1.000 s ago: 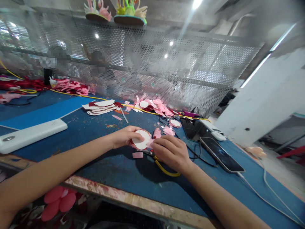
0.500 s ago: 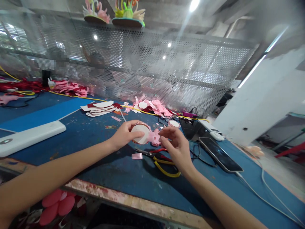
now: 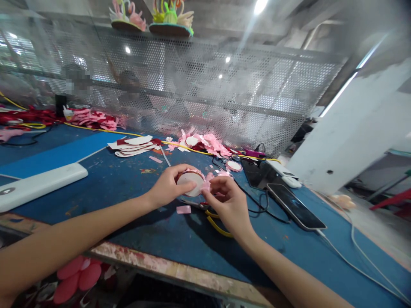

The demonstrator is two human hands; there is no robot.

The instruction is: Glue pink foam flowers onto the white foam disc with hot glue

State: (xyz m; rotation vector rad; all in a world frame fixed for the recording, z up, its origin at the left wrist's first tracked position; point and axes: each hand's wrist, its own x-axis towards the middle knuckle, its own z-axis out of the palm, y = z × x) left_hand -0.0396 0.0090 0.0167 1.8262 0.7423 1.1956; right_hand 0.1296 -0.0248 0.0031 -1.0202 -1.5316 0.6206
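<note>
Between the thumb and fingers of my left hand (image 3: 168,186) is a round white disc (image 3: 189,182) with a pink ruffled edge, its white face toward me. At the disc's right side, my right hand (image 3: 227,196) pinches a small pink strip (image 3: 205,186). Whether the strip is fixed to the disc I cannot tell. Below my right hand lie scissors (image 3: 218,226) with yellow and red handles, partly hidden by the hand. A short piece of pink ribbon (image 3: 183,209) rests on the blue table just left of them.
White-and-red cut pieces (image 3: 136,146) are stacked behind my left hand. Pink scraps (image 3: 208,143) lie along a yellow cord, near another disc (image 3: 233,165). At right is a phone (image 3: 295,206) on a cable; at left, a long white device (image 3: 45,184). A perforated metal screen (image 3: 205,94) stands behind.
My right hand has moved left to the disc's edge and now pinches the pink strip there. It covers more of the scissors. The disc has shifted only slightly.
</note>
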